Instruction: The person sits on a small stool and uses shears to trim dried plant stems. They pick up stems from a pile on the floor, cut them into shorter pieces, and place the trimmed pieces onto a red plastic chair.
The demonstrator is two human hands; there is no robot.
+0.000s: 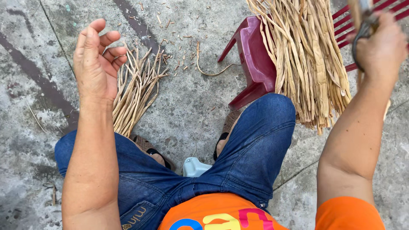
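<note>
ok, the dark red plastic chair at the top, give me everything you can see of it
The dark red plastic chair is a small moulded piece with a glossy surface, seen from above on the concrete floor. One leg splays toward the left and a slatted part shows at the top right edge. A thick bundle of dry tan fibre strips lies draped over it and hangs down past its edge, hiding most of the seat. The person's jeans-clad knee sits right at its lower corner. Neither of the hands touches it.

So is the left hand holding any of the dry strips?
No, the left hand is open and empty, above the small strip pile on the floor.
</note>
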